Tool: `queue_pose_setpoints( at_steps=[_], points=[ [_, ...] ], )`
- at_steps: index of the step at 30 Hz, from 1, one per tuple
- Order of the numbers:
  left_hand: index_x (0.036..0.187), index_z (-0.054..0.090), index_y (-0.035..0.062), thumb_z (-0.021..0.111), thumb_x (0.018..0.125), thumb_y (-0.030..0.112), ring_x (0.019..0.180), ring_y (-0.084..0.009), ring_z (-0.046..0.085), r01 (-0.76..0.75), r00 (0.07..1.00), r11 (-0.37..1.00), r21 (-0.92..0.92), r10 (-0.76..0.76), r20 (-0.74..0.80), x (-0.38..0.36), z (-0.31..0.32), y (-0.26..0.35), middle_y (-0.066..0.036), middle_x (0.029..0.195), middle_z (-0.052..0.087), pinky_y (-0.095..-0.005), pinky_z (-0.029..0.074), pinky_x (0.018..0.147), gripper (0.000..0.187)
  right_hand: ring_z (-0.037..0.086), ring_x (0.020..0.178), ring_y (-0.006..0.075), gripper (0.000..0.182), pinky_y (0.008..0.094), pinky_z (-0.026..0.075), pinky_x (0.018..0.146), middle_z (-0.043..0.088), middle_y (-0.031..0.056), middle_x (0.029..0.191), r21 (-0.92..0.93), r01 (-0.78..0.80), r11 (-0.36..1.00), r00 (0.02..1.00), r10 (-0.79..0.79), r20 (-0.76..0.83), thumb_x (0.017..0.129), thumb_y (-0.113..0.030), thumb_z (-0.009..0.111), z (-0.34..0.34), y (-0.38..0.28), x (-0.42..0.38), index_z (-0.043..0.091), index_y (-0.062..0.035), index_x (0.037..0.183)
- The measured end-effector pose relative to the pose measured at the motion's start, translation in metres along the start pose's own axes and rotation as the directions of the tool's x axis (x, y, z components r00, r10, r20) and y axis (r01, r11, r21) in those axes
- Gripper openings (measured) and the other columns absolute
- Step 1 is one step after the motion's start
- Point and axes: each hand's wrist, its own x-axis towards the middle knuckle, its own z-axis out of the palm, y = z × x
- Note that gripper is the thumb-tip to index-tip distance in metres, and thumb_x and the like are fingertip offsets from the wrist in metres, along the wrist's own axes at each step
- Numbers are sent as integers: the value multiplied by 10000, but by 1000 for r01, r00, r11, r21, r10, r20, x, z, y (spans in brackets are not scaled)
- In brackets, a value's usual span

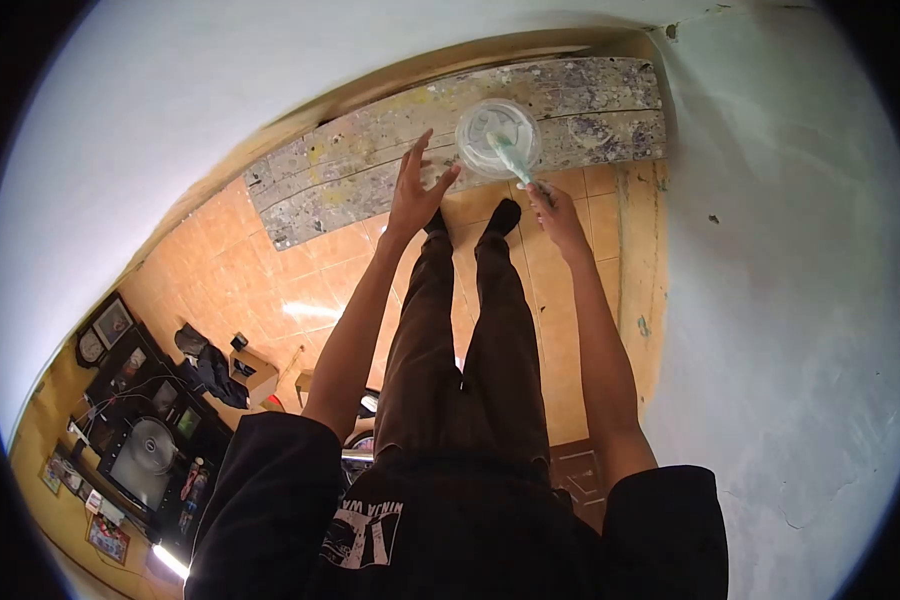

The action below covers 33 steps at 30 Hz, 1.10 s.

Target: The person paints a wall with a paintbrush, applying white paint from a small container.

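Both my arms are stretched straight out ahead, past my dark-trousered legs (460,340). My left hand (417,195) is open, palm facing away, fingers spread wide and pointing forward; it grips nothing. Its fingertips reach over the near edge of the paint-spattered wooden plank (370,175) that lies across the orange tiled floor (300,290) against the wall. Just to the right of those fingertips, near but apart from them, sits a round translucent plastic bucket (498,137), seen from above, resting on the plank.

My right hand (555,215) is closed around the handle of a paintbrush (515,160). The brush runs forward and to the left from that fist, and its pale greenish head lies inside the bucket's mouth. The wrist is bent slightly inward, the forearm bare up to the black sleeve (660,520).

Beyond the right hand and off to its right rises the pale painted wall (790,280). Well behind the left hand, down by my left elbow, a dark cabinet (140,430) with framed pictures and a round fan stands on the floor.
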Motion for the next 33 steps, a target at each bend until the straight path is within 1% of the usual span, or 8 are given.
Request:
queue_pose_setpoints(
  at_steps=[3, 6, 8, 15, 26, 27, 30, 33],
  points=[
    [1399, 471, 79, 704, 900, 326, 1128, -297, 595, 85, 996, 990, -110, -84, 10, -14, -6, 33, -170, 1327, 543, -406, 507, 901, 604, 387, 615, 10, 320, 194, 340, 544, 455, -90, 745, 206, -107, 973, 991, 88, 101, 1025, -381, 509, 5, -2, -9, 576, -82, 1119],
    [1333, 538, 54, 673, 931, 270, 1121, -266, 601, 154, 988, 953, -259, -148, 45, -25, -4, 53, -143, 1257, 601, -357, 509, 894, 476, 411, 656, 7, 300, 193, 359, 565, 477, -86, 781, 356, -63, 932, 986, 4, 165, 1039, -351, 486, 9, -14, -19, 566, -87, 1159],
    [1307, 560, 47, 649, 948, 235, 1115, -248, 605, 25, 1000, 969, -246, -27, -6, -27, -5, 74, -138, 1230, 618, -340, 506, 898, 415, 435, 704, 22, 295, 203, 395, 614, 503, -59, 840, 398, -8, 918, 984, -65, 168, 1047, -332, 470, 7, -25, -29, 548, -80, 1178],
    [1321, 554, 77, 612, 970, 242, 1128, -242, 582, 184, 983, 898, -400, -170, 71, -66, -29, 190, -108, 1270, 604, -357, 487, 904, 392, 483, 811, 80, 352, 310, 435, 782, 545, -22, 930, 653, 153, 741, 867, -418, 271, 1033, -338, 491, -19, -79, -88, 531, -67, 1255],
    [1301, 551, 83, 595, 981, 265, 1144, -191, 570, -38, 997, 899, -437, 65, 45, -122, -47, 309, -77, 1252, 611, -361, 479, 919, 370, 507, 906, 124, 376, 334, 440, 838, 560, 24, 1126, 594, 498, 632, 693, -702, 165, 1021, -277, 519, -67, -183, -230, 499, -45, 1316],
    [1295, 553, 81, 593, 982, 261, 1141, -188, 571, -56, 994, 900, -432, 89, 57, -126, -46, 318, -76, 1248, 613, -355, 480, 918, 363, 500, 908, 129, 372, 328, 432, 832, 554, 29, 1105, 587, 487, 647, 732, -669, 130, 1019, -273, 521, -69, -188, -249, 501, -35, 1305],
    [1280, 555, 60, 587, 987, 248, 1101, -176, 582, -76, 984, 879, -471, 143, 109, -140, -37, 347, -72, 1234, 619, -324, 486, 900, 350, 470, 785, 93, 163, 270, 419, 746, 520, -8, 895, 560, 600, 571, 700, -714, -22, 1010, -202, 546, -73, -198, -301, 594, -46, 990],
    [1276, 553, 43, 587, 985, 253, 1071, -167, 593, -100, 955, 873, -478, 219, 200, -152, -28, 373, -68, 1221, 624, -316, 493, 873, 360, 471, 774, 95, 172, 265, 417, 735, 522, -12, 856, 511, 680, 525, 671, -727, -146, 1009, -207, 548, -77, -201, -354, 601, -44, 995]
  ],
)
